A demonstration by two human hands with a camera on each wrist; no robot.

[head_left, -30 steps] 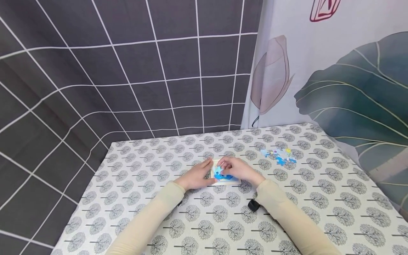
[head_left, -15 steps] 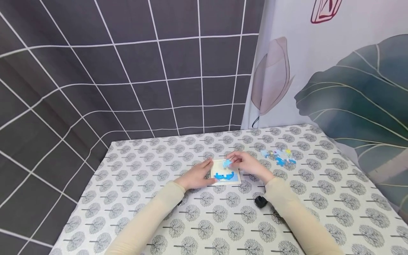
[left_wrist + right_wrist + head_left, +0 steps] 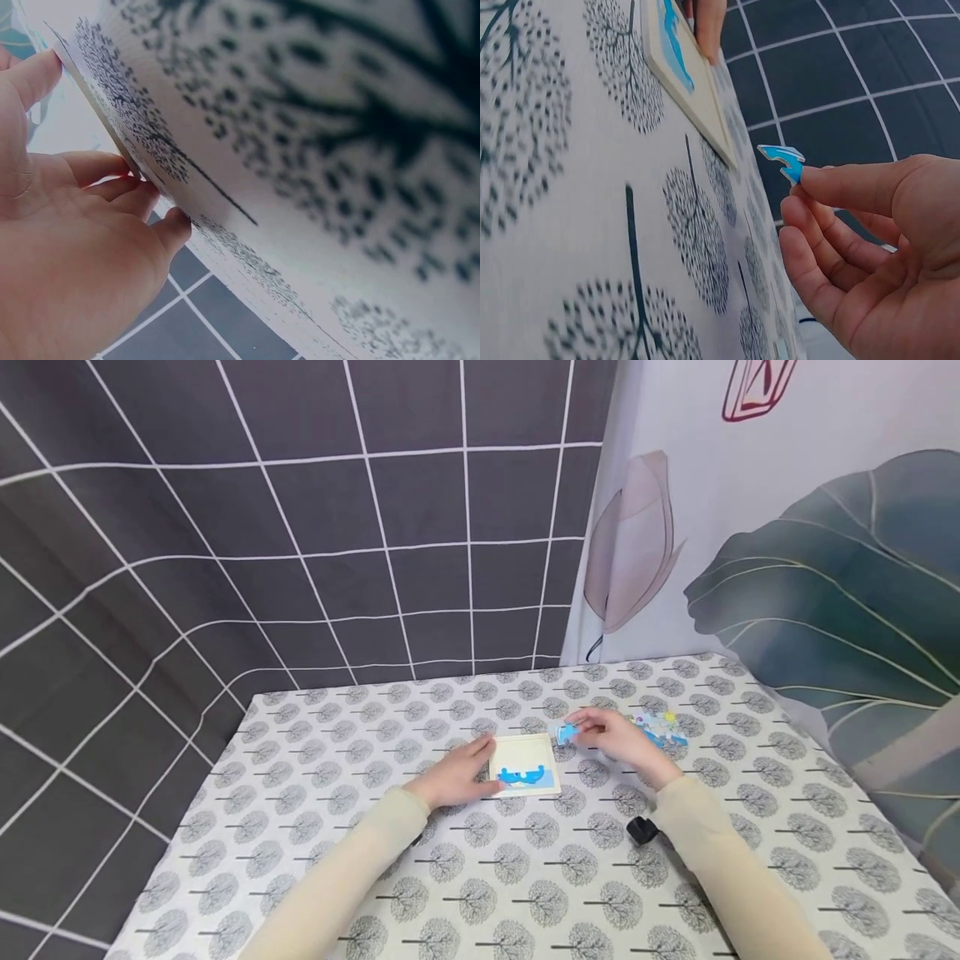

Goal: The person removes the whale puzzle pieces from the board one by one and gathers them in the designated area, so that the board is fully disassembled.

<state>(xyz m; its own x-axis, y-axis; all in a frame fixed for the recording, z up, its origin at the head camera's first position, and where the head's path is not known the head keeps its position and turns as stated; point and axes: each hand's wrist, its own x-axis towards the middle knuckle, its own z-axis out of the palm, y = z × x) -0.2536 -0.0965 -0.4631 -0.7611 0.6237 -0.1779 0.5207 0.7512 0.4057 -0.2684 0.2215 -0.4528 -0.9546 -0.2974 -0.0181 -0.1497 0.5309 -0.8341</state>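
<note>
Near the middle of the table (image 3: 450, 878), your left hand (image 3: 454, 774) lies with fingers relaxed against the left edge of a shallow puzzle tray (image 3: 525, 749). Right of the tray, your right hand (image 3: 621, 737) pinches a blue-and-white puzzle piece (image 3: 567, 733) above the table, thumb against fingertips. The step looks like a transfer between tray and the loose pile (image 3: 657, 728) farther right; setting the piece down likely calls for a light release. Room opens nearer you; a dark curtain (image 3: 420, 578) backs the far edge
</note>
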